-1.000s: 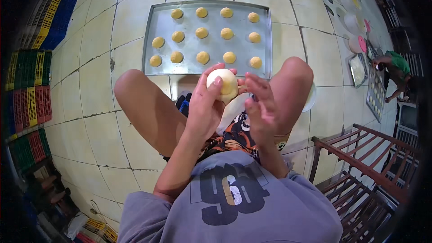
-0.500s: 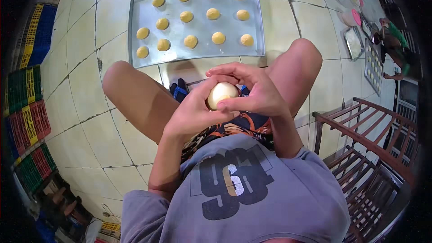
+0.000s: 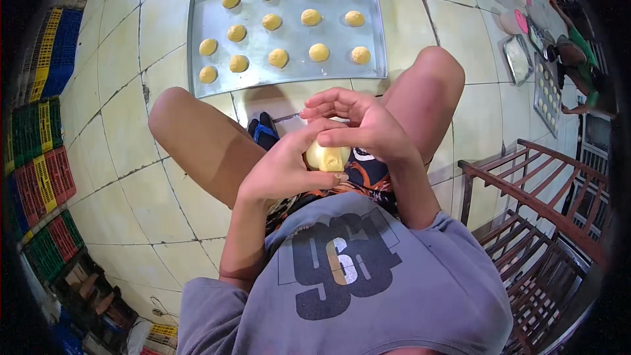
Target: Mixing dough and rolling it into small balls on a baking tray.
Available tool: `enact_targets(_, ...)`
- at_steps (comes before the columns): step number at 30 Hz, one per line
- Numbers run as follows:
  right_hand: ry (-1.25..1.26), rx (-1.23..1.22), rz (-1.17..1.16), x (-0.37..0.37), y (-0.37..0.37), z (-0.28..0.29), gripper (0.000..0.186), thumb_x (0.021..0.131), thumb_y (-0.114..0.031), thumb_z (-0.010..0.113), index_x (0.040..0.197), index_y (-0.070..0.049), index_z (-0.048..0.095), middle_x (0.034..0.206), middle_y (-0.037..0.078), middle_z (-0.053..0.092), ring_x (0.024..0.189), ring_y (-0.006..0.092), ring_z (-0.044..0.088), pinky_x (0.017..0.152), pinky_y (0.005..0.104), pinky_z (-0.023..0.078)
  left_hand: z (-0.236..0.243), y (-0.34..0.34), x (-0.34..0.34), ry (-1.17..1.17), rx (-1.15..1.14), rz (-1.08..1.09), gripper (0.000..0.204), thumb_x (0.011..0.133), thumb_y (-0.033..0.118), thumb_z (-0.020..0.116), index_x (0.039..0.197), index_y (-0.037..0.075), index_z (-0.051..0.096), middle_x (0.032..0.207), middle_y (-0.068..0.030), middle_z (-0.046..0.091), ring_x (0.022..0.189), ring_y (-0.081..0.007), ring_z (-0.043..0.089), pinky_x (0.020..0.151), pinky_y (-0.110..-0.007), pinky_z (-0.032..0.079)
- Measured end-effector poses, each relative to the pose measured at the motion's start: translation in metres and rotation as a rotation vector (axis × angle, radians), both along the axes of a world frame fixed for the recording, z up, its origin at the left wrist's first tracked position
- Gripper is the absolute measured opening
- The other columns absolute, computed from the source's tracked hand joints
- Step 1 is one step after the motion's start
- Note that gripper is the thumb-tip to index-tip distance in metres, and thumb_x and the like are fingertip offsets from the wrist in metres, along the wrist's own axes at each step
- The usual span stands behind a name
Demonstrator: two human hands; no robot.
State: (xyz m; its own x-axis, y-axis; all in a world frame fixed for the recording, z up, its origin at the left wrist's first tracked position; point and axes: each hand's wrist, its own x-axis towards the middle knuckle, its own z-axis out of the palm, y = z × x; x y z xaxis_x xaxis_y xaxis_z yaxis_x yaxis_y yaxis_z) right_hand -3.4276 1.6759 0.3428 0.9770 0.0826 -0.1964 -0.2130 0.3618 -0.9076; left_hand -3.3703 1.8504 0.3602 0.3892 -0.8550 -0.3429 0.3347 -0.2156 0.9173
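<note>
Between my two hands, above my lap, is a smooth pale dough ball [image 3: 317,153] with a rougher yellow patch of dough [image 3: 331,161] on its near side. My left hand [image 3: 279,164] is curled round its left side, the thumb along the near edge under the yellow patch. My right hand [image 3: 374,125] bends over it from the right, its thumb lying across the top and its fingers arched beyond the far side. The thumbs and fingers hide part of the ball. Ahead lies a large metal baking tray [image 3: 263,85] holding several yellow-topped dough balls [image 3: 278,58] in loose rows.
My bent knees flank my hands. A blue-strapped sandal [image 3: 265,129] is beyond my left hand. Stacked plastic crates [image 3: 49,177] line the left side. At right stand a brown slatted rack [image 3: 526,190], a further tray [image 3: 547,98] of dough pieces and another person in green [image 3: 582,49].
The dough ball has turned, so its yellow patch faces nearer me. My right thumb has moved up and away from me over the ball, and the right fingers have lifted slightly.
</note>
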Motion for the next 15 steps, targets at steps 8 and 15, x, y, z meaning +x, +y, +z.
enact_targets(8, 0.109, 0.104, -0.187, -0.002, -0.001, 0.001, 0.033, 0.084, -0.009, 0.069, 0.115, 0.0, 0.06, 0.106, 0.01, 0.066, 0.089, 0.0114, 0.06, 0.075, 0.0205, 0.048, -0.007, -0.001, -0.003, 0.145, -0.068, 0.088, 0.052, 0.066, -0.005, 0.072, 0.115, 0.001, 0.057, 0.099, -0.0081, 0.062, 0.084, -0.0153, 0.058, 0.072, -0.023, 0.047)
enact_targets(15, 0.063, 0.019, -0.277, -0.008, 0.005, -0.003, 0.032, 0.085, -0.01, 0.069, 0.114, 0.0, 0.06, 0.105, 0.01, 0.066, 0.088, 0.0111, 0.059, 0.072, 0.0198, 0.048, -0.018, -0.003, -0.003, 0.315, -0.174, 0.211, 0.039, 0.081, 0.007, 0.065, 0.119, 0.002, 0.056, 0.099, -0.007, 0.063, 0.082, -0.0155, 0.058, 0.068, -0.023, 0.047)
